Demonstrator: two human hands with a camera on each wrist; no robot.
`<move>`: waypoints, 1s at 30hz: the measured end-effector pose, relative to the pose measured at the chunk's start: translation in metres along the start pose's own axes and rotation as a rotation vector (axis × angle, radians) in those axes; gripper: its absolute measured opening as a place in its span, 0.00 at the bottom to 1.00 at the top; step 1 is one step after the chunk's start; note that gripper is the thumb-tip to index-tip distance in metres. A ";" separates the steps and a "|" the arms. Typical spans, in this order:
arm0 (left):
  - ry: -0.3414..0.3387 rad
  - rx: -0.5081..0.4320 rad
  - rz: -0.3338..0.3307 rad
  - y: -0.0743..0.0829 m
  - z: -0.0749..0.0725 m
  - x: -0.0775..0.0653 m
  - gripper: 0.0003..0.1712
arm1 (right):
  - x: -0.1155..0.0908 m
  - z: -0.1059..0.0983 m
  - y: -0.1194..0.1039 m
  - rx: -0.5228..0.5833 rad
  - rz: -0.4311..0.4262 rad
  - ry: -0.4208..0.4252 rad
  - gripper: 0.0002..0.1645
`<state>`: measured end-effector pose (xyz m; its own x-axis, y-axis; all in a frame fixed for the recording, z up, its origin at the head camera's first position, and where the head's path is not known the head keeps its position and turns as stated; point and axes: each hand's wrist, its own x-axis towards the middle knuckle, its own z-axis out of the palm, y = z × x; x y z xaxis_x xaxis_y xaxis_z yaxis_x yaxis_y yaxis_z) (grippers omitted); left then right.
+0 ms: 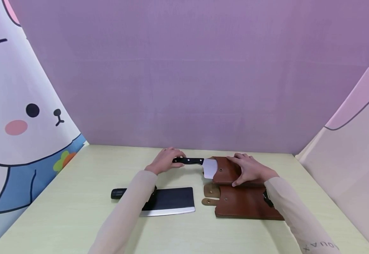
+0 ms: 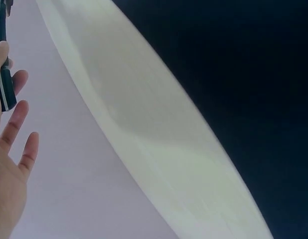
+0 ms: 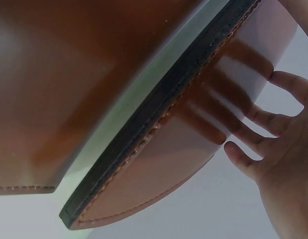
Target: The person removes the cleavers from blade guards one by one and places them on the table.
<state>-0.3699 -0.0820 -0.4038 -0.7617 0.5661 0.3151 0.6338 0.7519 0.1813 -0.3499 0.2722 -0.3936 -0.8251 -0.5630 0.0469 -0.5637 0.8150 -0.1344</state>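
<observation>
My left hand (image 1: 166, 161) pinches the black riveted handle of a small cleaver (image 1: 210, 168); in the left wrist view thumb and fingertips are on that handle (image 2: 6, 89), with other fingers spread away. The cleaver's blade is partly inside a brown leather sheath (image 1: 223, 172), its front portion hidden there. Across this sheath lies my right hand (image 1: 251, 169), thumb at the near edge and fingers toward the far edge. In the right wrist view the fingertips touch the sheath's stitched leather face (image 3: 164, 164).
A larger cleaver (image 1: 174, 199) with a dark blade lies nearer, partly behind my left sleeve. Right of it, a second brown sheath (image 1: 244, 204) with open snap straps (image 1: 210, 201) lies just below the first. A purple wall (image 1: 190, 88) stands behind the pale table (image 1: 178, 236).
</observation>
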 end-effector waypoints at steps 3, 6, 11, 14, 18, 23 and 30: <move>-0.002 -0.005 -0.011 0.001 -0.003 -0.002 0.17 | 0.000 -0.001 0.000 0.003 -0.005 0.003 0.63; -0.009 -0.015 -0.021 0.002 -0.006 -0.004 0.17 | -0.001 -0.002 -0.001 0.007 -0.021 0.007 0.63; -0.013 -0.011 -0.030 0.001 -0.008 -0.006 0.18 | -0.002 -0.003 -0.001 0.015 -0.031 0.007 0.62; -0.018 -0.012 -0.033 -0.001 -0.008 -0.006 0.18 | -0.003 -0.004 -0.001 0.022 -0.029 0.003 0.62; -0.019 -0.021 -0.036 -0.004 -0.008 -0.006 0.18 | -0.003 -0.004 -0.001 0.025 -0.030 0.003 0.61; -0.030 -0.029 -0.049 -0.005 -0.009 -0.007 0.19 | -0.004 -0.005 0.000 0.026 -0.029 0.000 0.62; -0.028 -0.026 -0.054 -0.008 -0.009 -0.009 0.18 | -0.005 -0.006 0.000 0.032 -0.016 -0.008 0.62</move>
<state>-0.3671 -0.0963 -0.3992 -0.7980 0.5345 0.2784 0.5949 0.7727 0.2216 -0.3462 0.2760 -0.3885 -0.8154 -0.5775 0.0411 -0.5756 0.8009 -0.1649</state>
